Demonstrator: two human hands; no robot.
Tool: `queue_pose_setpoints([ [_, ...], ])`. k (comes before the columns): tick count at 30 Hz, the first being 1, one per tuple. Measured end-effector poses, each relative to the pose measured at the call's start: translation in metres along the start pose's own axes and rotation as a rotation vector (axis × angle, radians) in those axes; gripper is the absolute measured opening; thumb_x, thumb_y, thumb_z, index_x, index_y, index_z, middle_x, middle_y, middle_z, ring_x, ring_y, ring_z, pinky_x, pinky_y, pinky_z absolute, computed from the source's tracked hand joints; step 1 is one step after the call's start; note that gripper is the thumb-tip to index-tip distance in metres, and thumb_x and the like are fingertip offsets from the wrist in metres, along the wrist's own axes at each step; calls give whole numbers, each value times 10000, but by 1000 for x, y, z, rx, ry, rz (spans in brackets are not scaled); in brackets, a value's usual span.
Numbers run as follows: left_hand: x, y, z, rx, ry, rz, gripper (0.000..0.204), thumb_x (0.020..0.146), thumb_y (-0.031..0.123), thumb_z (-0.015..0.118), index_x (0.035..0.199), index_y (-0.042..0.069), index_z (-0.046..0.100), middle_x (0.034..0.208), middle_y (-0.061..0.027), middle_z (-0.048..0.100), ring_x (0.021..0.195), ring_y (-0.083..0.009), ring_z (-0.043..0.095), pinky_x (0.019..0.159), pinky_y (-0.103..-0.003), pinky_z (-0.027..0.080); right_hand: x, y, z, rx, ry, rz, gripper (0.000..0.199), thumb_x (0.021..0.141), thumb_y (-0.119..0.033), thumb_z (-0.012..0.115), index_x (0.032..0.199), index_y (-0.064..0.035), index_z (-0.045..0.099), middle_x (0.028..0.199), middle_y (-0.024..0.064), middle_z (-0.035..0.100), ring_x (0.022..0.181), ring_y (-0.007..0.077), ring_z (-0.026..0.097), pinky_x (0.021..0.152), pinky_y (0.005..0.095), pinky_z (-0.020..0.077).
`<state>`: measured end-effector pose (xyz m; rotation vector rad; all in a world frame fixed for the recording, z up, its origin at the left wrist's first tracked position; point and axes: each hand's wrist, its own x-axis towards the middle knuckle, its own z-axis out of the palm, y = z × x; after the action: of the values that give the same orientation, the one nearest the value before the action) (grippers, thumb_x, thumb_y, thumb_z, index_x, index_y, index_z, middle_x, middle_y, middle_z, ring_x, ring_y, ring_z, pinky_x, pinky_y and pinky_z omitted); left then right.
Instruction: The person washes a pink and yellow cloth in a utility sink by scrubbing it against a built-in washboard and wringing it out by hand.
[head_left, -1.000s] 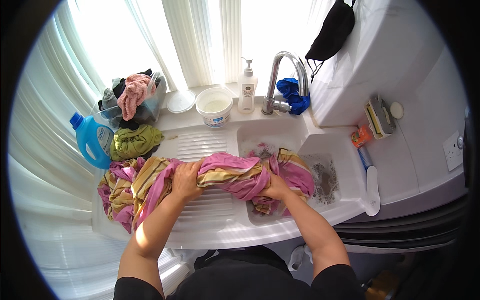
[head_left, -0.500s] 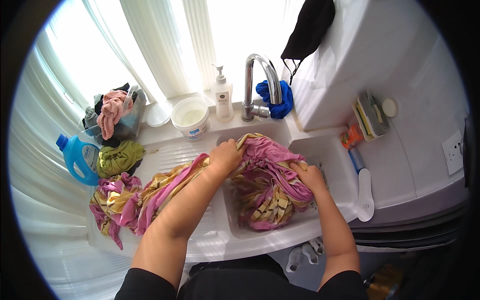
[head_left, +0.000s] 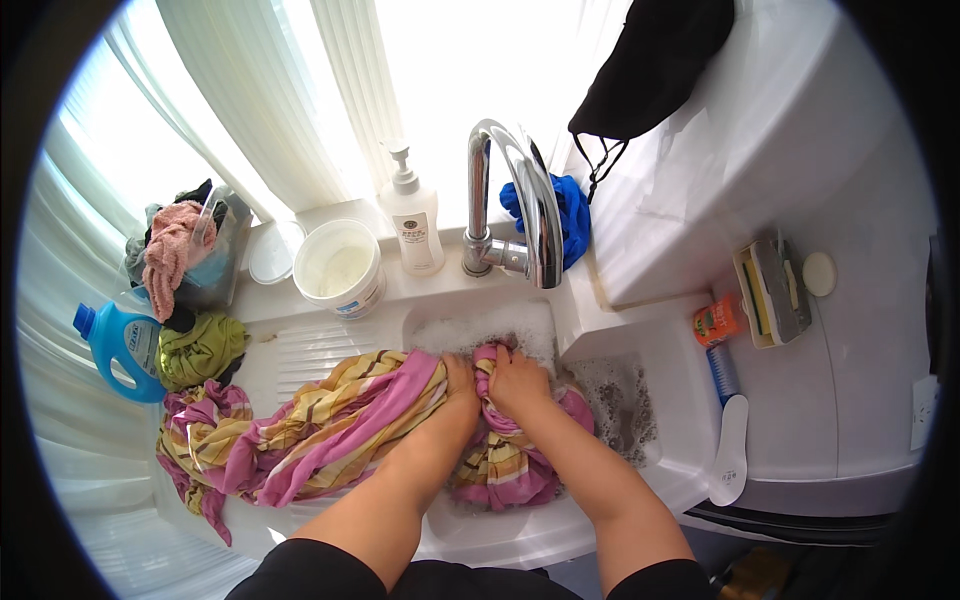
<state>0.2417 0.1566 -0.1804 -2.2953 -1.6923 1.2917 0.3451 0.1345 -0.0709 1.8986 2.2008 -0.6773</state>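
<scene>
A long pink and yellow plaid cloth (head_left: 335, 430) runs from the ribbed drainboard at the left into the sink basin (head_left: 690, 440). My left hand (head_left: 460, 382) is closed on it over the basin's left side, the fingertips hidden in the folds. Right beside it, my right hand (head_left: 517, 383) grips a bunched part of the same cloth. The cloth's lower end lies heaped in the basin below both hands. White foam (head_left: 490, 328) shows behind the hands, and sudsy water stands at the basin's right.
A chrome faucet (head_left: 545, 230) arches behind the basin. Along the back stand a pump bottle (head_left: 413, 230) and a white tub (head_left: 340, 275). At left are a blue detergent jug (head_left: 125, 350) and a green cloth (head_left: 200, 350). A brush (head_left: 732, 440) lies on the right ledge.
My right hand has moved left, close beside my left hand. Both hands are lower, and the raised cloth has dropped into the basin, uncovering foam. The view has also shifted.
</scene>
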Motion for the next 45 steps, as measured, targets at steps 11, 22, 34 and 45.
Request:
queue_pose_setpoints([
  [11, -75, -56, -39, -2, 196, 19, 563, 936, 408, 518, 1436, 153, 493, 1468, -172, 468, 1376, -381, 406, 1126, -668, 140, 4, 34, 14, 212, 270, -114, 499, 823, -455, 644, 1066, -20, 632, 1128, 218, 622, 1058, 359, 595, 922, 453, 473],
  [22, -114, -192, -43, -1483, 301, 79, 406, 785, 347, 729, 1003, 5, 729, 928, -211, 726, 922, -344, 697, 825, -422, 528, -124, 59, -8, 1485, 588, 72, 139, 810, -122, 675, 903, -27, 631, 812, 26, 643, 745, 68, 581, 672, 245, 457],
  [34, -114, -65, -33, -419, 534, 103, 468, 815, 293, 681, 1194, 60, 536, 1013, -177, 658, 892, -324, 694, 721, -427, 542, -2, -12, 26, -192, 109, 28, 939, 821, -489, 653, 1558, -124, 198, 1553, 265, 250, 1306, 440, 445, 1013, 664, 355],
  [45, -139, -82, -32, -319, 546, 74, 927, 673, 275, 809, 1477, 131, 370, 1128, -134, 607, 1045, -316, 609, 956, -542, 414, -4, -3, 27, 345, 447, 121, 453, 773, -254, 726, 1161, -36, 643, 1114, 183, 692, 1051, 368, 660, 895, 466, 523],
])
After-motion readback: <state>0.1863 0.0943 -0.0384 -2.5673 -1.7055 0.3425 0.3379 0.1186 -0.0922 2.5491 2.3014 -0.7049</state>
